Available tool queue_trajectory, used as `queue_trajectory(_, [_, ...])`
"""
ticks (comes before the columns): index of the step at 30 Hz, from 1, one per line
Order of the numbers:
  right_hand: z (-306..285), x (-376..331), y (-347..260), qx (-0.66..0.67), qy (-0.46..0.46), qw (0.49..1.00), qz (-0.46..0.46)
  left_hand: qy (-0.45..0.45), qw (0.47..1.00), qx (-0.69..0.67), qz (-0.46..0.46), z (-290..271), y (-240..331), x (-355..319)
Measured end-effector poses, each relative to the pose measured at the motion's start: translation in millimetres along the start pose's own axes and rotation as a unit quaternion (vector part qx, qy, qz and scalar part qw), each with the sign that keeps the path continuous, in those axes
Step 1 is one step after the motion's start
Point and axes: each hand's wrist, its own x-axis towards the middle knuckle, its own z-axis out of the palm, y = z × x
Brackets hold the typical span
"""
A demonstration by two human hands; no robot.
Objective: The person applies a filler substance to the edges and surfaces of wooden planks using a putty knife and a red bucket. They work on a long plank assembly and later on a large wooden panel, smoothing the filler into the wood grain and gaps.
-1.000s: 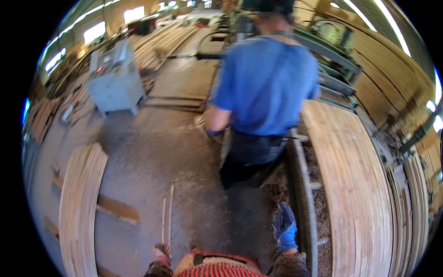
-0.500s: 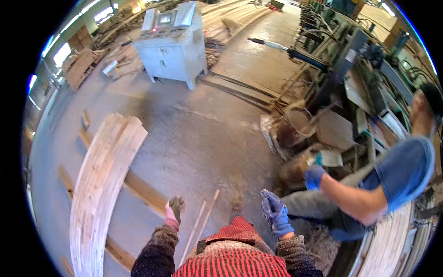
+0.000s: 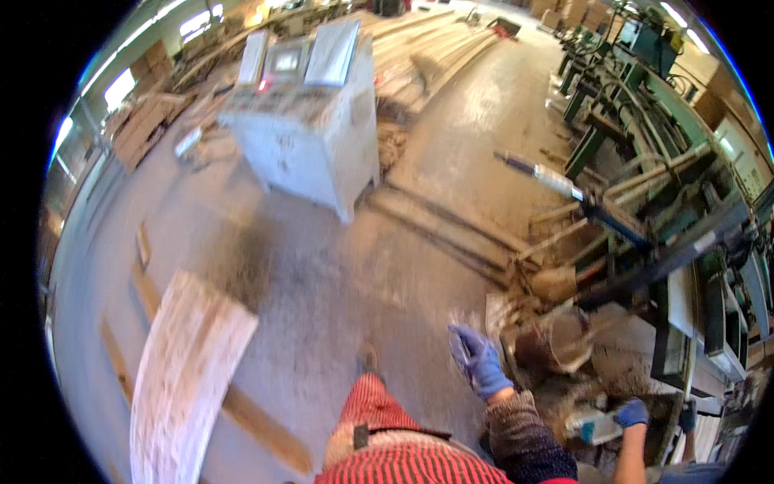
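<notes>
My right hand (image 3: 480, 360), in a blue glove, hangs in the air at the lower middle with its fingers spread and nothing in it. It is just left of a rusty round container (image 3: 558, 340) at the foot of the green machine (image 3: 661, 242). My left hand is out of the picture. My red striped top (image 3: 395, 452) fills the bottom edge, and my shoe (image 3: 369, 360) shows above it. At the lower right a co-worker's blue-gloved hand (image 3: 631, 414) holds a small pale and teal object (image 3: 587, 425).
A stack of pale thin boards (image 3: 187, 379) lies on wooden bearers (image 3: 258, 423) at the lower left. A grey-white cabinet machine (image 3: 302, 129) stands ahead on the dusty concrete floor (image 3: 355, 274). Long timber stacks (image 3: 435, 48) lie beyond it.
The view has swung, bringing the cabinet machine nearer. The co-worker has slid to the lower right edge. My left hand has left the picture; my right hand has risen and moved right.
</notes>
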Motion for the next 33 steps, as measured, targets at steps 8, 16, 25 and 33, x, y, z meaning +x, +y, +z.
queue_trajectory(8, [-51,301,-11,-0.036,0.083,0.996,0.008,-0.436,0.892,-0.005,0.119,626,301,-187])
queue_trajectory(16, [-158,630,82,-0.054,0.284,0.956,-0.041,-0.568,0.796,0.07,0.2,1102,382,-403])
queue_trajectory(25, [-269,976,169,-0.059,0.278,0.958,0.023,-0.412,0.853,0.291,0.136,1367,332,-464])
queue_trajectory(33, [-291,1223,515,0.132,0.319,0.838,0.423,-0.466,0.78,0.324,0.262,1854,335,-564])
